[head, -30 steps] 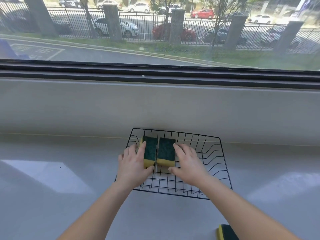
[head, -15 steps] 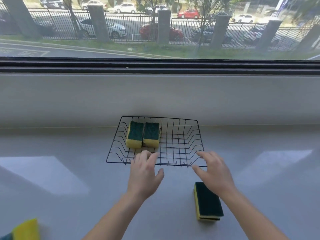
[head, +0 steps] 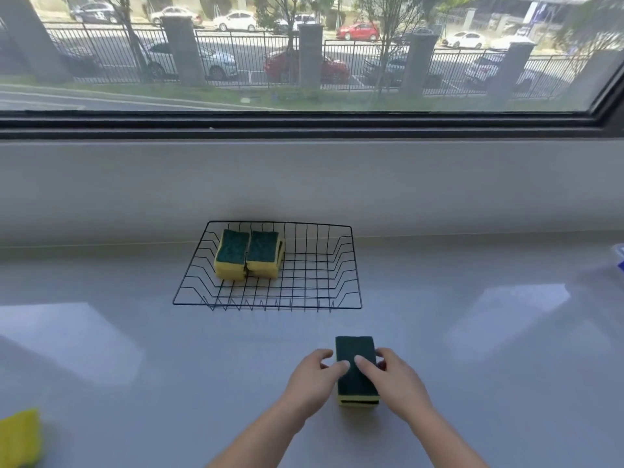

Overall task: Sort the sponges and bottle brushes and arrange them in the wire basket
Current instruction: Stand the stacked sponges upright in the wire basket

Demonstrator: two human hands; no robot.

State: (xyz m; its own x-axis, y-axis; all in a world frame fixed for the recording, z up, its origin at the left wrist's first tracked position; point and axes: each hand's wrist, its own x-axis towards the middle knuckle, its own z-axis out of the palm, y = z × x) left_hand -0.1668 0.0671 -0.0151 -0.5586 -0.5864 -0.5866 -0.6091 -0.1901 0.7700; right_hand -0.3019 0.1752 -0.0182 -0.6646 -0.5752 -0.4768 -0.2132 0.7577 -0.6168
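Head view. The near sponge (head: 356, 369) lies on the grey counter (head: 135, 349), well short of the wire basket (head: 266, 307), green scouring face up. Its long axis runs from the person towards the basket, the short end facing the front rim. That near end shows a dark band between yellow layers, so it may be two sponges stacked. The left hand (head: 314, 376) and right hand (head: 395, 380) clasp it from opposite sides, fingers curled round the long edges and one fingertip of each resting on the green top. How firmly they press cannot be told.

In the basket's left rear, the left sponge pile (head: 232, 251) and right sponge pile (head: 262, 250) sit side by side and touching. Both are green side up and lie lengthwise front to back. The right half of the basket floor is bare wire. A yellow sponge (head: 20, 437) lies at the lower left edge of the counter. No bottle brush is in view.

Risks, as judged:
- If the clasped piece is a stack, a side grip on soft foam may let the lower layer slip out on lifting.
- A low carry could catch the raised front rim.
- Setting it down close beside the right pile could nudge that pile askew
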